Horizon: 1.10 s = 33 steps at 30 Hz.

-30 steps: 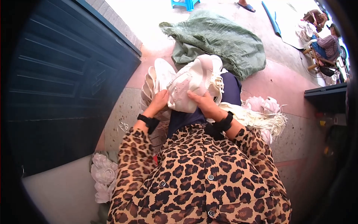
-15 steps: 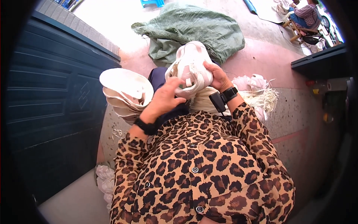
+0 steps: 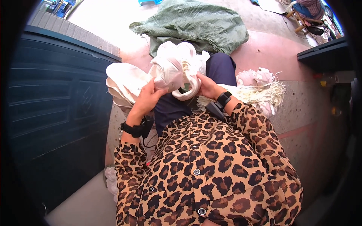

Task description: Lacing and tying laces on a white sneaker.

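Note:
My left hand (image 3: 149, 98) is closed on the lower side of a pale pink-white shoe (image 3: 166, 72), fingers tucked at its edge. Beside it, a second white shoe part (image 3: 188, 87) shows its rounded opening, and my right hand (image 3: 208, 87) pinches that part at the rim. Whether the two are joined, I cannot tell. Both are over my lap, above my dark trousers (image 3: 220, 69). Left of my left hand lies a pile of white curved shoe parts (image 3: 128, 81). On the right, a bundle of cream laces (image 3: 269, 94) lies with pinkish-white pieces (image 3: 254, 78).
A crumpled green woven sack (image 3: 196, 24) lies ahead of my knees. Dark blue panelled door (image 3: 49, 90) stands at left, and a dark ledge (image 3: 320, 52) juts in at right. Farther off are a blue stool (image 3: 149, 2) and a seated person (image 3: 311, 9).
The shoe has turned and moved left. My left hand has gone from reaching over its opening to gripping its side; my right hand has shifted left and lower, onto the rim.

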Each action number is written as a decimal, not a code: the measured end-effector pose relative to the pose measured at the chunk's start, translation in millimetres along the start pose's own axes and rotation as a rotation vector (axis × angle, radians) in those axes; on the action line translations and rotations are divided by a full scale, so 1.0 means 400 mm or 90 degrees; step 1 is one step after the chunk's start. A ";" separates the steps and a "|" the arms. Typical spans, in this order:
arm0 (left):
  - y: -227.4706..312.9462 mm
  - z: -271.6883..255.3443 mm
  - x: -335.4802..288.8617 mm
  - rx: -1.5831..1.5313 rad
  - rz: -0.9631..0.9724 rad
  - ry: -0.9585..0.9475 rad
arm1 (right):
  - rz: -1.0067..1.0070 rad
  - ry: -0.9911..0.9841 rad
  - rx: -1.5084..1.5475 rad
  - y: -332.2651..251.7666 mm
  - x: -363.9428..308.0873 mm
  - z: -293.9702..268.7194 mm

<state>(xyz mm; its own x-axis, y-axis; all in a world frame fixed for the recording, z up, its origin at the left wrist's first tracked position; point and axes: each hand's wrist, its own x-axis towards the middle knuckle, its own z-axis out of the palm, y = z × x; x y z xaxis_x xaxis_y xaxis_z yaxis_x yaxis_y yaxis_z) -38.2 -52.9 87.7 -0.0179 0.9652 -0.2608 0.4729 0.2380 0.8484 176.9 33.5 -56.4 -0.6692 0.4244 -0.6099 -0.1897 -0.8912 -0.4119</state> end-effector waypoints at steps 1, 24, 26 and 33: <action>0.002 -0.002 -0.004 0.003 -0.001 -0.003 | -0.019 0.009 0.001 -0.002 0.007 0.002; -0.048 0.205 0.051 0.534 0.282 -0.060 | -0.202 0.007 0.248 -0.032 0.008 -0.015; -0.061 0.211 0.057 0.550 0.297 -0.067 | -0.165 0.082 0.253 -0.038 0.017 -0.017; -0.095 0.259 0.091 0.654 0.340 -0.084 | -0.717 0.407 -0.879 -0.068 -0.051 -0.013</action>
<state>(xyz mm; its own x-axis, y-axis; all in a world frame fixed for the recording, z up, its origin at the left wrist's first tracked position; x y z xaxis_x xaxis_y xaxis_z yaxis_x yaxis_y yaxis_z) 34.4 -37.9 -2.0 0.4621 0.8831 -0.0810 0.8849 -0.4532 0.1074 199.4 50.0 -36.3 -0.2683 0.9147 0.3021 0.5576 0.4032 -0.7256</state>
